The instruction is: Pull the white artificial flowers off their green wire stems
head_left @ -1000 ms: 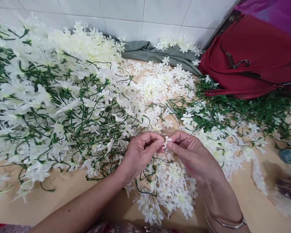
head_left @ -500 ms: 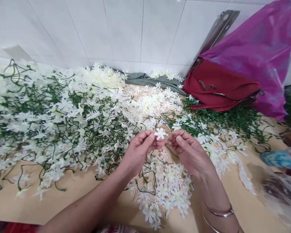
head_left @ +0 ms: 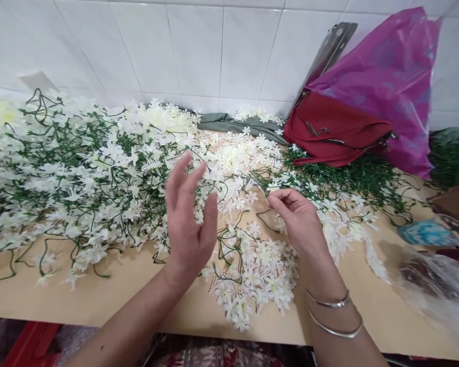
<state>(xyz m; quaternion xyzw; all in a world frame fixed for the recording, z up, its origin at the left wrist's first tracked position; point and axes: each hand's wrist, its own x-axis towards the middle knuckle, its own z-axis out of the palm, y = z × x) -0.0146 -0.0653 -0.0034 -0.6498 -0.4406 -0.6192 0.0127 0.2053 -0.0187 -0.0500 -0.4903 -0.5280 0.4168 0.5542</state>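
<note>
My left hand (head_left: 187, 219) is raised over the right edge of a big heap of white artificial flowers on green stems (head_left: 99, 173). Its fingers are spread and hold nothing. The fingertips of my right hand (head_left: 296, 214) are pinched together beside some thin green stems (head_left: 262, 184); what they grip, if anything, is too small to make out. Below and between the hands lies a pile of loose white blossoms (head_left: 260, 280), with a few curled green stems (head_left: 229, 250) at its upper left. More white blossoms (head_left: 237, 155) are scattered beyond the hands.
Against the tiled wall (head_left: 195, 51) stand a red handbag (head_left: 336, 130) and a purple plastic bag (head_left: 393, 81). Green stems (head_left: 371, 178) lie under the handbag. At the right are a blue-and-white item (head_left: 426, 233) and clear plastic wrapping (head_left: 436, 285). The tan tabletop (head_left: 130, 285) ends near my body.
My left hand has let go of the single white blossom, moved left and up, and opened. My right hand stays pinched near the same spot. The view has shifted slightly.
</note>
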